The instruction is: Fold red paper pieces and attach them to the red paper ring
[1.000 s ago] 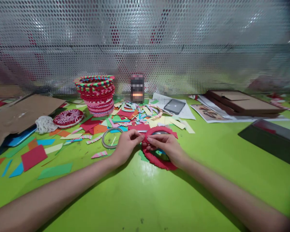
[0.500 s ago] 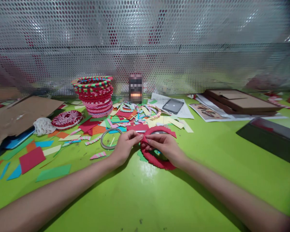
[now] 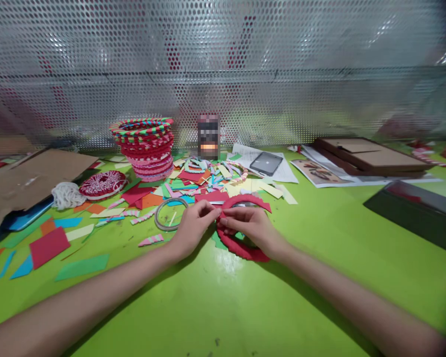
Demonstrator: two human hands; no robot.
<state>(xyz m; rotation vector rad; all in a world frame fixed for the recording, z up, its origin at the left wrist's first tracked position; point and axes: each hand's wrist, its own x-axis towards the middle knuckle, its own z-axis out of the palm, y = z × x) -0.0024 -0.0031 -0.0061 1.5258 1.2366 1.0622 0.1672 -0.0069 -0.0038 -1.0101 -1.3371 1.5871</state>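
Both hands meet at the middle of the green table, at the left end of a red folded-paper strip that curves into an open ring. My left hand pinches the strip's red paper between thumb and forefinger. From the right, my right hand grips the same strip, its fingertips almost touching the left ones and covering part of the ring. A grey ring lies just left of my left hand. Scraps of green paper show under the red strip.
Beyond the hands lies a heap of coloured paper pieces. A woven basket stands behind left, beside a red-and-white disc and white yarn. A phone, brown frames and a dark box sit to the right.
The fingertips of both hands have shifted slightly on the red strip, and the small red peak between them is now less visible. The objects around are unmoved.
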